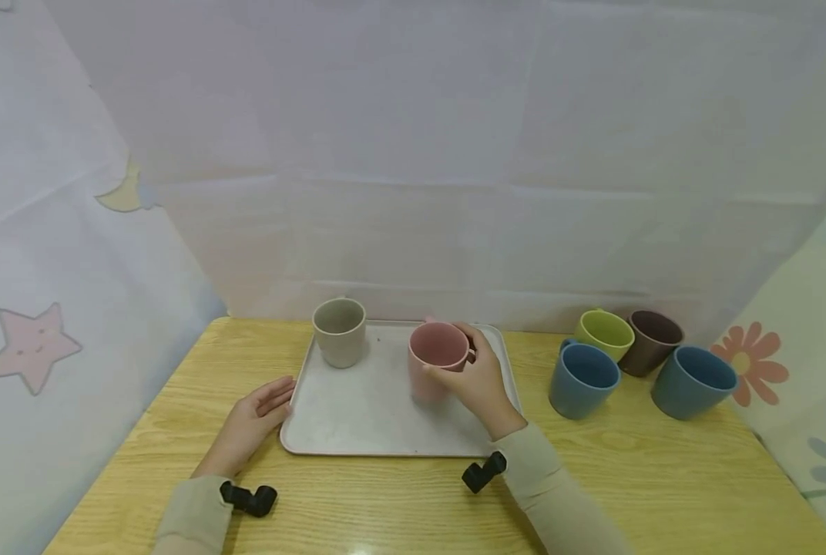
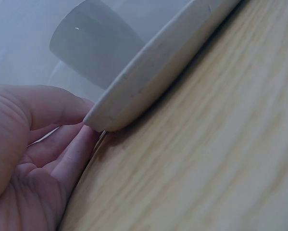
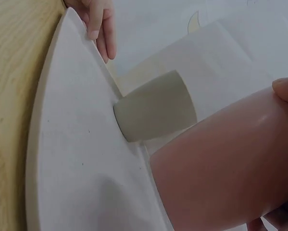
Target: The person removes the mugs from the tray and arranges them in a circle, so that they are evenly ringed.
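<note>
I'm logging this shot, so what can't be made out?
Base of lime mug: head view, hidden behind left blue mug.
Left side of brown mug: head view, partly behind lime mug.
Pink mug: right wrist view, base partly beyond bottom edge.
Most of right hand: right wrist view, beyond right edge.

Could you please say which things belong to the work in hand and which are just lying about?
In use, it seems:
pink cup in the right hand
tray, left hand touching it
grey cup on the tray

Apparently idle:
left blue cup
right blue cup
green cup
brown cup
</note>
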Demonstrator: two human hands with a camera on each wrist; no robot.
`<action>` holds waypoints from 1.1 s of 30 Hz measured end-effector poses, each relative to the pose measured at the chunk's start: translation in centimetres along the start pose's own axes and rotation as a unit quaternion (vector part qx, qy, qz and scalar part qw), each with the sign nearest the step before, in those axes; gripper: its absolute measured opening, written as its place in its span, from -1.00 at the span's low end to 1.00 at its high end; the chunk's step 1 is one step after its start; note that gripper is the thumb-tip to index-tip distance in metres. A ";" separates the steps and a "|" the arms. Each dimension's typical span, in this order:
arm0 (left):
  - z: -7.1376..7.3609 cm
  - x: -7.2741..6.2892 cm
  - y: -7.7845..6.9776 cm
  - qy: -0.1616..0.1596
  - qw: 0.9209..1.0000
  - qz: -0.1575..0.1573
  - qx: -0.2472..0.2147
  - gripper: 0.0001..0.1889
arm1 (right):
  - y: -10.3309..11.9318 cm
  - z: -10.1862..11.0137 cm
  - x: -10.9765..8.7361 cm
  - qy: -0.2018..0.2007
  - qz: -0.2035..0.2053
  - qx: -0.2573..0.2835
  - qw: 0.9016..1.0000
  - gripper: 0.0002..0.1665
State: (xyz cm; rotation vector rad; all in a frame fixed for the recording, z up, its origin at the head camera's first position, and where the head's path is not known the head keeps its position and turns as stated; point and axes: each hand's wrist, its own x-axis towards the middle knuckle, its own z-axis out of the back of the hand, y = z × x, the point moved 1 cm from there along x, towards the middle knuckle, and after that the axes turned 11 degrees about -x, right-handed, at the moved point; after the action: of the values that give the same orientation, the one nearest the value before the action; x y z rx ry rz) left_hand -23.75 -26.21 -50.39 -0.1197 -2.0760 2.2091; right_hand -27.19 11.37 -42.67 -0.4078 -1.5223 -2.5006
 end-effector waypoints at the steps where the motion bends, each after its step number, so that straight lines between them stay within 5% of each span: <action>1: 0.0 0.0 0.0 0.001 1.000 -0.002 0.001 -0.38 | 0.0 0.5 -0.3 0.001 0.007 0.001 1.000 0.01; 13: -0.1 0.0 0.1 -0.002 1.000 0.001 0.011 -0.38 | -0.2 6.7 -3.4 0.046 0.046 0.005 0.998 0.02; 21: 0.0 0.1 0.1 -0.008 1.000 0.004 0.008 -0.39 | -1.7 10.4 -4.8 0.050 0.108 0.011 0.993 0.00; 33: 0.1 0.1 0.1 -0.003 1.000 -0.001 0.004 -0.38 | -5.2 16.1 -6.7 0.139 0.168 0.037 0.975 0.11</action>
State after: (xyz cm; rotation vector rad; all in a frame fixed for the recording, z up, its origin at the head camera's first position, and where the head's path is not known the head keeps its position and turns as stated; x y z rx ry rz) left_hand -23.86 -26.26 -50.52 -0.1088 -2.0701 2.2184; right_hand -20.26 28.19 -42.21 -0.2630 -1.3088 -2.1303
